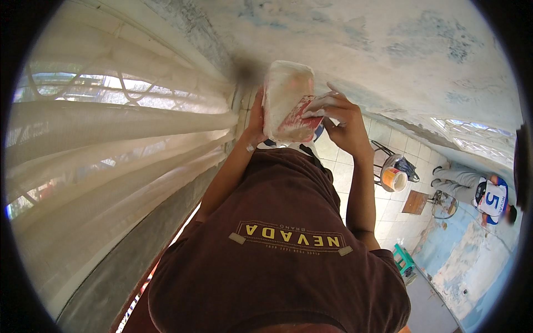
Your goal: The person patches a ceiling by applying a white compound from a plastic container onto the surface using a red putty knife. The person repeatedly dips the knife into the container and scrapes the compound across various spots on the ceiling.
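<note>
My left hand point(255, 119) is gripping the left edge of the tray point(266, 105). My right hand point(345, 119) is pinching a red scraper point(298, 115) at the tray's lower right. White paste point(287, 83) is coating the tray. An orange bucket point(392, 179) is sitting right of the tray; a curtain point(122, 130) is hanging left of the tray.

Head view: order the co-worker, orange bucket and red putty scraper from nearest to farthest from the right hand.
1. Red putty scraper: held in the right hand.
2. Orange bucket: off to the right.
3. Co-worker: far right.
</note>
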The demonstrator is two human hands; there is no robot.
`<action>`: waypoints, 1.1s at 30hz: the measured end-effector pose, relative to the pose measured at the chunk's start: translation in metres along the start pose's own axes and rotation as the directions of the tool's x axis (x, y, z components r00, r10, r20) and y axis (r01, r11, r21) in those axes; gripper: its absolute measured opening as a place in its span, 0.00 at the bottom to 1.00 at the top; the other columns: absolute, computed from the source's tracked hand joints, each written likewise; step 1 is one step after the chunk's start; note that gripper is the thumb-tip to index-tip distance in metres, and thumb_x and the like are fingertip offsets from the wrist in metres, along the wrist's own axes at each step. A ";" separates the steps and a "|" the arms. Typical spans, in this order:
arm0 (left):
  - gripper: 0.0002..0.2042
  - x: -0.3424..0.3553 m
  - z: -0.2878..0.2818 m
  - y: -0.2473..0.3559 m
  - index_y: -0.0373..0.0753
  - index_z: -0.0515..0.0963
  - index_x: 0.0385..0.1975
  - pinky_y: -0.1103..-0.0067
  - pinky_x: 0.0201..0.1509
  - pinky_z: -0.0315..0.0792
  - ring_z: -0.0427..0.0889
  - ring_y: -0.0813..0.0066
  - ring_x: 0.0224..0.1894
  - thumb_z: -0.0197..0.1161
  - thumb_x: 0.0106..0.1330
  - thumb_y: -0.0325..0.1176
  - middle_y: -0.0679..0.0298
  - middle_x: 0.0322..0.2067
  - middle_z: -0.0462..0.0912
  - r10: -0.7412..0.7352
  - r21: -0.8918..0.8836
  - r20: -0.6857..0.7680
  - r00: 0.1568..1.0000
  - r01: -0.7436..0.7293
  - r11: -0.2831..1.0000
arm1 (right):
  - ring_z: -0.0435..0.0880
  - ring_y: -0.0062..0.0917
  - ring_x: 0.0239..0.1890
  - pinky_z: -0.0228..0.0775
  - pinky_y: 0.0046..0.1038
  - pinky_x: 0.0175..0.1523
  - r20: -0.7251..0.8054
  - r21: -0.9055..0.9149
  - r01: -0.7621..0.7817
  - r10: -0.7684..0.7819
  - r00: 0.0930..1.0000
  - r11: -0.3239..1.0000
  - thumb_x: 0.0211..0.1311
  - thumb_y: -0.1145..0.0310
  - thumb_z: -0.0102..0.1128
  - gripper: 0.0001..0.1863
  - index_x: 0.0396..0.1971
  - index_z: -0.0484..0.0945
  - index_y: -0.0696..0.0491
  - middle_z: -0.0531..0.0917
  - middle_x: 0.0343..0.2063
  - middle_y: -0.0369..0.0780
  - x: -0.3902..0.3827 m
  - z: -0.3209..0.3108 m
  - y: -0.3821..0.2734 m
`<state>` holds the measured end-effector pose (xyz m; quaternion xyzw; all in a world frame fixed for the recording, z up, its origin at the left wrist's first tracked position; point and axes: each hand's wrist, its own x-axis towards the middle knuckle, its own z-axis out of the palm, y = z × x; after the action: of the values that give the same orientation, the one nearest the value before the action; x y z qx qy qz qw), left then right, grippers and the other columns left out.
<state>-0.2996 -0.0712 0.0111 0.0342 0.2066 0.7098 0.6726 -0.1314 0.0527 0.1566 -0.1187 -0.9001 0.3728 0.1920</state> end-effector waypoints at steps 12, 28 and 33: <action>0.33 0.008 0.007 0.007 0.43 0.61 0.68 0.61 0.61 0.75 0.77 0.59 0.58 0.40 0.73 0.61 0.56 0.61 0.72 0.164 -0.051 -0.137 0.977 -0.173 0.984 | 0.85 0.26 0.43 0.80 0.30 0.48 -0.189 0.982 0.115 0.716 0.672 0.151 0.64 0.75 0.62 0.21 0.56 0.71 0.57 0.82 0.45 0.40 -0.041 0.048 0.043; 0.31 -0.006 -0.014 0.022 0.47 0.62 0.68 0.58 0.64 0.70 0.72 0.58 0.63 0.42 0.73 0.61 0.60 0.64 0.69 0.323 0.007 -0.315 0.892 -0.338 0.941 | 0.80 0.19 0.26 0.74 0.19 0.38 -0.037 0.838 0.329 0.556 0.830 -0.435 0.69 0.66 0.54 0.13 0.47 0.74 0.57 0.79 0.29 0.35 -0.039 0.010 0.101; 0.31 0.003 -0.012 0.013 0.47 0.62 0.67 0.58 0.65 0.70 0.72 0.58 0.63 0.42 0.73 0.61 0.61 0.63 0.70 0.383 0.013 -0.280 0.880 -0.395 0.918 | 0.64 0.14 0.12 0.61 0.16 0.21 -0.022 0.655 0.193 0.236 0.971 -0.731 0.76 0.61 0.42 0.11 0.42 0.65 0.54 0.68 0.17 0.35 -0.033 0.012 0.125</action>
<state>-0.3160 -0.0716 0.0038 -0.0397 0.2716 0.8324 0.4815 -0.0980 0.1198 0.0508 0.0659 0.0589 0.9590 0.2693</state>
